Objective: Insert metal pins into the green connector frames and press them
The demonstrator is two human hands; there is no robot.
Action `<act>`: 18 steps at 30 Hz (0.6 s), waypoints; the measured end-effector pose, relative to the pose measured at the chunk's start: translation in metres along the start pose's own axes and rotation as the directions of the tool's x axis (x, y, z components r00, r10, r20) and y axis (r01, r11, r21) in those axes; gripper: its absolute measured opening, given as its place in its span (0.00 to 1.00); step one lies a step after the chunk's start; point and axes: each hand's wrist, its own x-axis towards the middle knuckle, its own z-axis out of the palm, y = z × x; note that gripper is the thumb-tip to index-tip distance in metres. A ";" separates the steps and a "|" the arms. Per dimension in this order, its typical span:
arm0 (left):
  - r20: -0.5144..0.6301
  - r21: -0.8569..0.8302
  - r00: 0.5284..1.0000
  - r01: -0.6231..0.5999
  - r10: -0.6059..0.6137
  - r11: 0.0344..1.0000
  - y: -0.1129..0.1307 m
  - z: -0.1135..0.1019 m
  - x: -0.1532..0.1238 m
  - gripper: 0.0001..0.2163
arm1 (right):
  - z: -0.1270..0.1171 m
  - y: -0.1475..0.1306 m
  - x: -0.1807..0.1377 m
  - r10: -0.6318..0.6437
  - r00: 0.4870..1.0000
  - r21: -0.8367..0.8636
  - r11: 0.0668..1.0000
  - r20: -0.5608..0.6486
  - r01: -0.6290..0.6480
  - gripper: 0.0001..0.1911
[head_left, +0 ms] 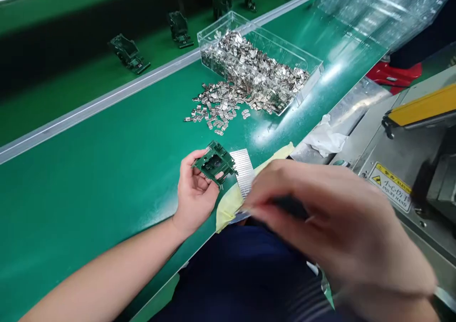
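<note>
My left hand (194, 191) rests on the green bench mat and grips a small dark green plastic part (214, 163) by its near edge. My right hand (320, 217) is close to the camera and smeared by motion; its fingers are curled, and something dark shows between them that I cannot make out. Beside the green part lies a ribbed silver strip (244, 170) on a patch of yellow tape (231, 201) at the bench edge.
A clear plastic box (261, 58) of small shiny metal clips stands further back, with several clips (217, 108) spilled in front of it. Dark green parts (128, 53) ride a conveyor beyond a grey rail. A metal machine with a yellow warning label (390, 186) sits at the right.
</note>
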 end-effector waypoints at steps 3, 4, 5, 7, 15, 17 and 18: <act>0.059 0.068 0.997 -0.045 0.041 0.997 0.004 0.000 -0.001 0.22 | -0.012 0.029 0.002 0.091 0.993 0.059 0.994 -0.073 -0.087 0.03; 0.076 0.088 0.996 -0.063 0.057 0.994 0.005 0.000 -0.001 0.21 | -0.009 0.040 0.001 0.125 0.986 0.097 0.989 -0.111 -0.114 0.03; 0.093 0.102 0.993 -0.078 0.068 0.992 0.006 0.000 -0.002 0.20 | -0.005 0.049 -0.001 0.149 0.982 0.132 0.982 -0.115 -0.134 0.04; 0.125 0.117 0.989 -0.096 0.082 0.988 0.006 0.000 -0.003 0.20 | 0.006 0.060 -0.002 0.164 0.982 0.189 0.971 -0.096 -0.144 0.04; 0.261 0.084 0.965 -0.009 -0.013 0.996 0.007 -0.004 -0.008 0.20 | 0.026 0.060 0.009 0.163 0.981 0.247 0.960 -0.106 -0.133 0.11; 0.298 0.069 0.954 0.008 -0.028 0.998 0.007 -0.005 -0.008 0.20 | 0.027 0.061 0.009 0.167 0.980 0.232 0.963 -0.112 -0.138 0.13; 0.310 0.065 0.950 0.015 -0.034 0.998 0.008 -0.005 -0.008 0.20 | 0.027 0.062 0.009 0.171 0.979 0.227 0.963 -0.113 -0.142 0.13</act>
